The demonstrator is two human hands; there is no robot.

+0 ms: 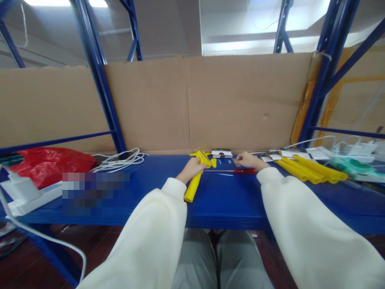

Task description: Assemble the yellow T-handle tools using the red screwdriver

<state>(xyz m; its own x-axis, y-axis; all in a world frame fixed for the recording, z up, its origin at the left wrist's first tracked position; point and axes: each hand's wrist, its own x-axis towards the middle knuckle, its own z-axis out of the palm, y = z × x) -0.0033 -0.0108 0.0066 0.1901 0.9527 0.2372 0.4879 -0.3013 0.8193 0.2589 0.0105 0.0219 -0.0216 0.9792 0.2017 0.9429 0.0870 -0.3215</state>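
Observation:
My left hand [191, 167] is wrapped round a yellow scraper-like tool with a tubular handle [193, 189] and a wider, angled head [203, 157]. The handle slants toward me over the blue tabletop. A small yellow piece [213, 162] is just right of the head. My right hand [246, 159] is low over the table with its fingers drawn together; what they pinch, if anything, is too small to tell. Several tiny metal parts [225, 161] lie to its left. In front of both hands lies a screwdriver [245, 171] with a red handle, its shaft pointing left.
Several yellow tubes [313, 170] lie at the right beside white and black packets [293, 153]. Another packet [221, 153] is at the back. On the left are a red plastic bag [54, 162], coiled white cable [123, 160] and a power strip [36, 200]. Cardboard [210, 104] stands behind.

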